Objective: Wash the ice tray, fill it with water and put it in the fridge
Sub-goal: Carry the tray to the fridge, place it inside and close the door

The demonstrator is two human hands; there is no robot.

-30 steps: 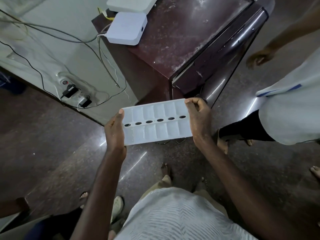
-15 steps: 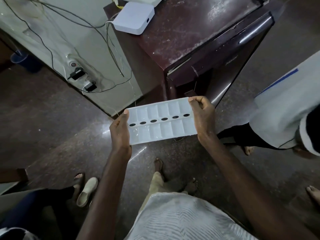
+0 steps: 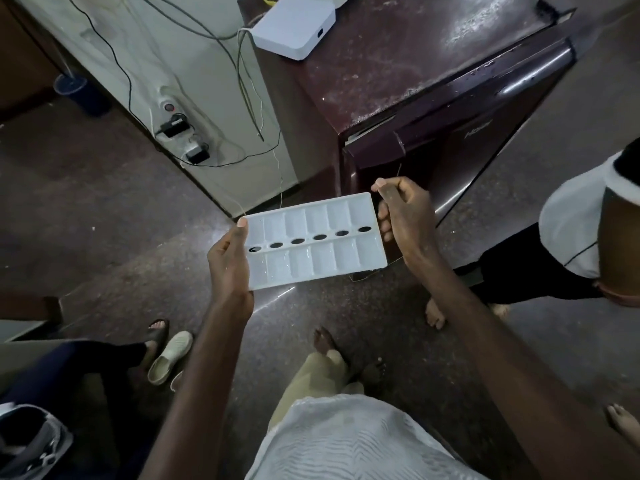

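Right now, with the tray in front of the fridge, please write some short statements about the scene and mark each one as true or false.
1. The left hand and the right hand hold the ice tray, one at each short end. True.
2. The ice tray rests on top of the fridge. False: it is held in the air above the floor, in front of the fridge.
3. A white box sits on top of the fridge. True.
4. The right hand is pulling the fridge door. False: it grips the right end of the tray.
5. A row of dark oval holes runs along the middle of the tray. True.
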